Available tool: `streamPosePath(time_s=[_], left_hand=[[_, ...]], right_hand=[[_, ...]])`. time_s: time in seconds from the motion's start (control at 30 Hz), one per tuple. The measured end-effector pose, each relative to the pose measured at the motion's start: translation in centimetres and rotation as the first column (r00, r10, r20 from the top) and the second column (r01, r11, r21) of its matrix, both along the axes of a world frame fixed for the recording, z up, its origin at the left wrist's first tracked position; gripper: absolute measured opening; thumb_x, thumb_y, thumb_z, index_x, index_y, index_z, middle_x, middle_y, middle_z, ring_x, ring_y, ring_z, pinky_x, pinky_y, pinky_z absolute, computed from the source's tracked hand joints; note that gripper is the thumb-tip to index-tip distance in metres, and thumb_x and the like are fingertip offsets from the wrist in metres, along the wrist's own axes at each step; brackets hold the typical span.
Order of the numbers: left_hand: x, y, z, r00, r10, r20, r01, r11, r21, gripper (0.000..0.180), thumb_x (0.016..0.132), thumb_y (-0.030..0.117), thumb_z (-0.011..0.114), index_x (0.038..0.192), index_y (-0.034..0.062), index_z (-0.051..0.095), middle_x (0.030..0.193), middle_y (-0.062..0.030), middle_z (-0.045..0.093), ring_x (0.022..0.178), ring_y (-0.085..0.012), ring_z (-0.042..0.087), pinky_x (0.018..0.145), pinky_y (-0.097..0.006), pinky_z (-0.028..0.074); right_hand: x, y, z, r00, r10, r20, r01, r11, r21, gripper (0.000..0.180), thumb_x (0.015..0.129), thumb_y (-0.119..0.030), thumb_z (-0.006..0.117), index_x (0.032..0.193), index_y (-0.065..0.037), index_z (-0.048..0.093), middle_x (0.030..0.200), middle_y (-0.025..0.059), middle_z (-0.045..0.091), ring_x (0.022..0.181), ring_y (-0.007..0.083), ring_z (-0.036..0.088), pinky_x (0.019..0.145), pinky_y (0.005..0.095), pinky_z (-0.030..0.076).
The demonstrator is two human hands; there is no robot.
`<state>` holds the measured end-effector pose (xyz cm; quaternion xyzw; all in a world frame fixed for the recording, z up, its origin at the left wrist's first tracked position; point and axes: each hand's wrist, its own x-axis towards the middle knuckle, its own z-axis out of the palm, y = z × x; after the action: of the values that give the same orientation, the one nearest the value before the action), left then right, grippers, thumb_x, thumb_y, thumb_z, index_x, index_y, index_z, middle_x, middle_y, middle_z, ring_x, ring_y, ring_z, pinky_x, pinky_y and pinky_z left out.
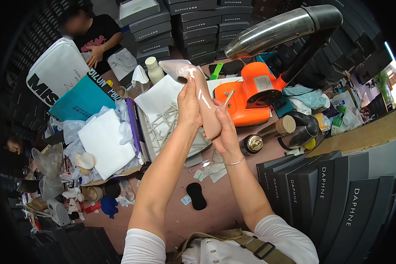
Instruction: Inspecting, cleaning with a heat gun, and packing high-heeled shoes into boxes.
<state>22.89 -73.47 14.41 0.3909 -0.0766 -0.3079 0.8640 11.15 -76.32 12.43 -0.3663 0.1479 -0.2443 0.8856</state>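
Both hands are raised above the cluttered surface (pixel 215 207), and between them stands a tall beige boot (pixel 205 103), wrapped at its upper end in clear plastic film (pixel 177 68). The left hand (pixel 188 105) lies flat along the boot's left side, fingers stretched upward, so its grip is a wide, open press and not a closed hold. The right hand (pixel 225 127) wraps the lower part from the right, its grip closed around the boot, with a thin pale stick (pixel 227 97) poking up just above its fingers; whether that stick is pinched in the hand or belongs to something behind, I cannot tell. The main risk, as I judge it, is slippage: only 1 hand truly clamps the boot, the film looks slick, and if the flat palm slides the upper part could tip away from the grip. Directly beyond the grip sits an orange machine (pixel 251 94) with a metal nozzle (pixel 273 31) overhead, so a tilting boot could knock against it. Just below and left of the grip lies an open box holding pale plastic sticks (pixel 163 121), and to its right stand 2 small dark bottles (pixel 253 143), easy to topple if the boot drops. Another person (pixel 94 37) sits well apart from the grip, beyond the surface's far side, near white and teal bags (pixel 75 99).
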Motion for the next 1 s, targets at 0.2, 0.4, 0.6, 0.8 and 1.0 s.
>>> streamPosePath(time_s=[0.2,0.4,0.6,0.8,1.0], left_hand=[[0.1,-0.5,0.1,0.999,0.010,-0.031,-0.011,1.000,-0.026,0.036,0.096,0.035,0.051,0.108,0.0014,0.056,0.089,-0.0082,0.060,0.073,-0.0142,0.059,0.063,-0.029,0.052],[0.9,-0.6,0.2,0.997,-0.060,-0.056,0.064,0.996,0.067,0.039,0.097,0.036,0.050,0.110,-0.0004,0.054,0.091,-0.0105,0.060,0.074,-0.0159,0.059,0.065,-0.029,0.052],[0.6,-0.3,0.5,0.978,-0.081,0.192,0.045,0.982,0.184,0.035,0.098,0.033,0.049,0.102,-0.0008,0.056,0.087,-0.0077,0.060,0.071,-0.0114,0.057,0.062,-0.026,0.050],[1.4,0.8,-0.2,0.972,-0.121,0.201,0.088,0.983,0.164,0.034,0.097,0.033,0.049,0.102,0.0002,0.057,0.088,-0.0061,0.062,0.073,-0.0107,0.058,0.064,-0.026,0.050],[0.6,0.6,1.4,0.991,-0.131,0.012,0.130,0.989,0.070,0.026,0.096,0.027,0.052,0.100,0.0009,0.057,0.085,-0.0079,0.061,0.070,-0.0147,0.060,0.061,-0.027,0.051]], right_hand=[[0.1,-0.5,-0.3,0.999,0.040,0.014,-0.041,0.998,0.055,0.054,0.092,-0.041,0.052,0.134,-0.011,0.037,0.117,0.0051,0.053,0.093,0.0137,0.057,0.055,0.0288,0.053],[-0.3,-0.2,0.2,0.997,0.074,0.008,-0.075,0.995,0.059,0.052,0.094,-0.042,0.047,0.135,-0.011,0.036,0.114,0.0066,0.055,0.092,0.0161,0.060,0.058,0.0305,0.055],[-0.4,0.1,1.0,0.999,0.025,-0.038,-0.028,0.997,-0.066,0.057,0.095,-0.047,0.044,0.136,-0.009,0.033,0.118,0.0093,0.053,0.098,0.0187,0.059,0.063,0.0328,0.058],[-0.4,0.3,0.6,0.994,0.045,0.096,-0.063,0.977,0.202,0.063,0.096,-0.052,0.039,0.139,-0.008,0.030,0.127,0.0101,0.048,0.102,0.0189,0.058,0.064,0.0341,0.058],[0.8,-1.6,0.2,0.996,0.081,-0.026,-0.081,0.997,-0.019,0.056,0.096,-0.044,0.039,0.137,-0.007,0.036,0.121,0.0097,0.054,0.096,0.0178,0.060,0.058,0.0327,0.056]])
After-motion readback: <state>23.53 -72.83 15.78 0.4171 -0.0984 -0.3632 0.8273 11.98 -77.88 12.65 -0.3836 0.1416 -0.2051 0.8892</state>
